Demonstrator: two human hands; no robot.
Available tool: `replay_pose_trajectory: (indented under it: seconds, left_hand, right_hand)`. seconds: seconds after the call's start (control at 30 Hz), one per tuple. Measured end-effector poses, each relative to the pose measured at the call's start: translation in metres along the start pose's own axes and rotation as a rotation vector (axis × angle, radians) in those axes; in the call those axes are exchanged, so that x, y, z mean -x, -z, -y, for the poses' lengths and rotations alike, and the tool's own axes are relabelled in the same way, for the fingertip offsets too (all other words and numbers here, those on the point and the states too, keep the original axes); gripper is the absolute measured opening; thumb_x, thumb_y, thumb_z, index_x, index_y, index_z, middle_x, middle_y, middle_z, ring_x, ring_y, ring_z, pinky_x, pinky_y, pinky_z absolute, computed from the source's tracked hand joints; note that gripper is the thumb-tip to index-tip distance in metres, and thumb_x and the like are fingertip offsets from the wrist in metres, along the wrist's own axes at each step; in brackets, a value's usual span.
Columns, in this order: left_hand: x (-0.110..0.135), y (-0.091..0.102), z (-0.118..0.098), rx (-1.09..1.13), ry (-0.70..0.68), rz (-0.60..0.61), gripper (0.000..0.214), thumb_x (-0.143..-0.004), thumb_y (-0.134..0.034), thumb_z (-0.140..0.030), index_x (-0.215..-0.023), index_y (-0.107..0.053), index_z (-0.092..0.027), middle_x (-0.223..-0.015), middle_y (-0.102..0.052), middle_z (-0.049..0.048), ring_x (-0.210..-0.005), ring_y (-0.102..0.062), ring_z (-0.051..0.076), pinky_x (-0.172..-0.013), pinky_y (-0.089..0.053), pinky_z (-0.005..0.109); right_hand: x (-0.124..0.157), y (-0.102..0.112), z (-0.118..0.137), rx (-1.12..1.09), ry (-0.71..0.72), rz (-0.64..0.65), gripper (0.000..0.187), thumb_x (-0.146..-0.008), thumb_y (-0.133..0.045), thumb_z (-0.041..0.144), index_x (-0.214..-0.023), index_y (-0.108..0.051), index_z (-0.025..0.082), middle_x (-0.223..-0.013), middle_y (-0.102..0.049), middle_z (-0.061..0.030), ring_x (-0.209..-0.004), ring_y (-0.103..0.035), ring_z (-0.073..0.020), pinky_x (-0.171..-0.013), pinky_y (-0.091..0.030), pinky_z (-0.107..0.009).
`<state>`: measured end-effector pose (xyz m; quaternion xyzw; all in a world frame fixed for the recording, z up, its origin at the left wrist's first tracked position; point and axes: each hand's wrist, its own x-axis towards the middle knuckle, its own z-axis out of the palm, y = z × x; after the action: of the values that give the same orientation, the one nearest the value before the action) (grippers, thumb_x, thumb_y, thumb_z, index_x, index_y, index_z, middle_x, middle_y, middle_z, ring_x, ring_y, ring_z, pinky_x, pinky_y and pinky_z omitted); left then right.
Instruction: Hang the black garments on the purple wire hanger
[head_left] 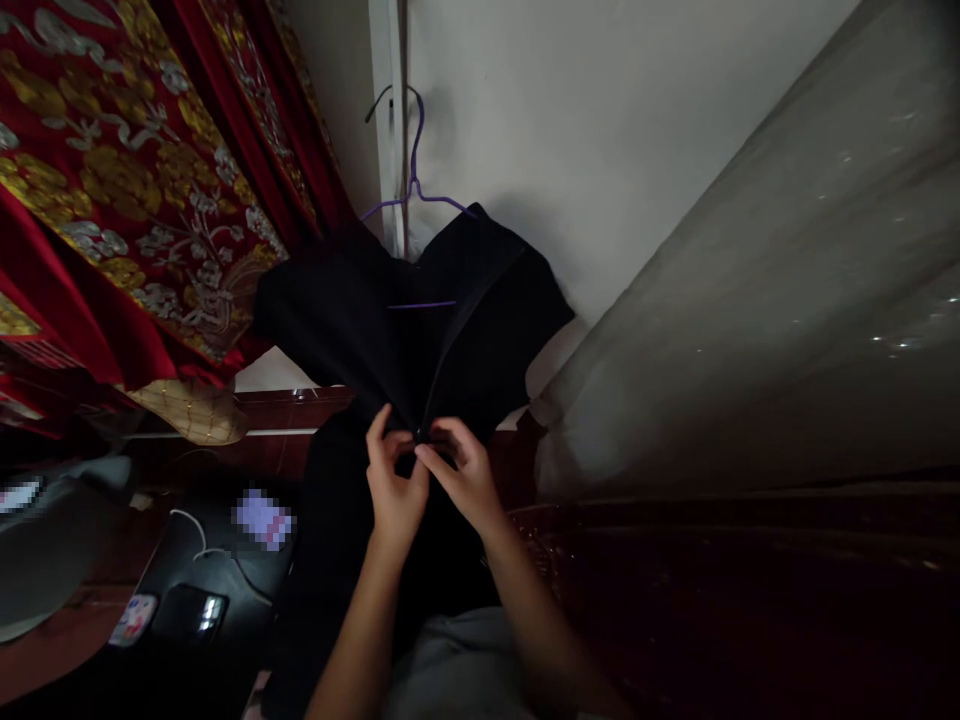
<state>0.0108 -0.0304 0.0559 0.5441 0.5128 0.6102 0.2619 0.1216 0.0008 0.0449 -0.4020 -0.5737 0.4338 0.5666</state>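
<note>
A black garment [352, 310] hangs on a purple hanger [414, 190] hooked at the wall corner. Its front opening runs down the middle to my hands. My left hand [394, 485] and my right hand [465, 470] meet at the bottom of that opening, fingers pinched together on the black fabric edges. What exactly sits between the fingertips is too dark to make out. The lower part of the garment drops in front of me, below my forearms.
A red and gold patterned curtain [127, 170] hangs at the left. A sheer grey curtain [757, 330] fills the right. A dark surface at the lower left holds a phone [196, 610] and a white cable [196, 535]. Dark carved wood [675, 590] lies at the right.
</note>
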Motion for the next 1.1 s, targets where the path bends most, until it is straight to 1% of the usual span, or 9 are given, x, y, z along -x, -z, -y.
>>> replay_pose_trajectory:
  seconds: [0.07, 0.13, 0.23, 0.4, 0.7, 0.8, 0.93, 1.0, 1.1]
  left_hand:
    - [0.004, -0.001, -0.006, 0.027, 0.049, -0.045, 0.054, -0.093, -0.068, -0.024, -0.144, -0.05, -0.027, -0.099, -0.073, 0.0047, -0.091, -0.074, 0.019, -0.089, -0.062, 0.035]
    - [0.003, 0.002, -0.012, -0.017, 0.047, -0.027, 0.029, -0.092, -0.07, -0.027, -0.121, -0.068, -0.024, -0.099, -0.075, 0.0059, -0.092, -0.075, 0.021, -0.089, -0.062, 0.036]
    - [0.002, 0.007, -0.018, -0.073, 0.024, -0.05, 0.01, -0.092, -0.072, -0.028, -0.1, -0.076, -0.024, -0.096, -0.076, 0.0055, -0.091, -0.074, 0.022, -0.085, -0.062, 0.037]
    - [0.005, 0.008, -0.02, -0.07, 0.031, -0.067, 0.005, -0.087, -0.076, -0.024, -0.092, -0.076, -0.023, -0.086, -0.073, 0.0035, -0.083, -0.071, 0.02, -0.08, -0.06, 0.034]
    - [0.007, 0.004, -0.015, 0.073, 0.15, 0.003, 0.009, -0.085, -0.079, -0.031, -0.09, -0.078, -0.023, -0.081, -0.07, 0.0043, -0.077, -0.068, 0.02, -0.073, -0.058, 0.033]
    - [0.008, 0.004, -0.017, 0.058, 0.124, 0.003, 0.008, -0.085, -0.079, -0.03, -0.082, -0.076, -0.023, -0.078, -0.068, 0.0033, -0.075, -0.066, 0.019, -0.072, -0.055, 0.033]
    - [0.015, -0.006, -0.018, 0.068, 0.087, 0.031, 0.01, -0.086, -0.078, -0.025, -0.078, -0.074, -0.022, -0.076, -0.068, 0.0021, -0.074, -0.064, 0.018, -0.07, -0.051, 0.031]
    - [0.018, -0.01, -0.017, 0.066, 0.066, 0.044, 0.013, -0.086, -0.078, -0.024, -0.075, -0.072, -0.02, -0.074, -0.066, 0.0014, -0.071, -0.063, 0.016, -0.069, -0.05, 0.029]
    - [0.016, -0.009, -0.014, 0.006, 0.025, 0.062, 0.018, -0.089, -0.075, -0.024, -0.074, -0.068, -0.018, -0.073, -0.065, 0.0012, -0.071, -0.062, 0.015, -0.069, -0.049, 0.027]
  right_hand:
    - [-0.001, 0.002, 0.006, 0.071, 0.094, -0.024, 0.027, -0.085, -0.078, 0.033, -0.107, -0.064, 0.026, -0.102, -0.068, -0.0044, -0.096, -0.067, -0.0222, -0.086, -0.057, -0.038]
    - [-0.005, 0.006, 0.016, 0.131, 0.193, -0.047, 0.02, -0.085, -0.077, 0.031, -0.1, -0.064, 0.026, -0.096, -0.067, -0.0036, -0.091, -0.066, -0.0219, -0.085, -0.057, -0.039]
    - [-0.004, 0.004, 0.025, 0.104, 0.198, -0.05, 0.008, -0.091, -0.071, 0.033, -0.094, -0.067, 0.027, -0.09, -0.068, -0.0034, -0.084, -0.067, -0.0222, -0.078, -0.058, -0.039]
    - [0.007, -0.004, 0.015, 0.062, 0.115, -0.109, 0.011, -0.097, -0.063, 0.038, -0.099, -0.068, 0.028, -0.093, -0.071, -0.0054, -0.087, -0.069, -0.0239, -0.078, -0.059, -0.039]
    - [-0.009, 0.005, 0.0, 0.222, 0.245, -0.083, 0.013, -0.102, -0.048, 0.036, -0.097, -0.056, 0.027, -0.084, -0.064, -0.0038, -0.075, -0.064, -0.0204, -0.068, -0.054, -0.034]
    - [-0.043, 0.012, 0.012, 0.302, 0.376, -0.067, 0.015, -0.103, -0.045, 0.035, -0.096, -0.055, 0.025, -0.085, -0.064, -0.0044, -0.077, -0.063, -0.0195, -0.073, -0.054, -0.034]
    - [-0.136, 0.025, 0.05, 0.465, 0.58, -0.093, 0.023, -0.106, -0.042, 0.041, -0.1, -0.056, 0.024, -0.094, -0.064, -0.0059, -0.088, -0.065, -0.0199, -0.087, -0.054, -0.036]
    - [-0.184, 0.029, 0.071, 0.552, 0.609, -0.115, 0.032, -0.107, -0.039, 0.049, -0.103, -0.056, 0.023, -0.1, -0.063, -0.0064, -0.097, -0.065, -0.0211, -0.096, -0.054, -0.039]
    - [-0.227, 0.028, 0.095, 0.639, 0.684, -0.073, 0.04, -0.108, -0.033, 0.055, -0.107, -0.056, 0.022, -0.103, -0.063, -0.0073, -0.101, -0.065, -0.0223, -0.1, -0.053, -0.042]
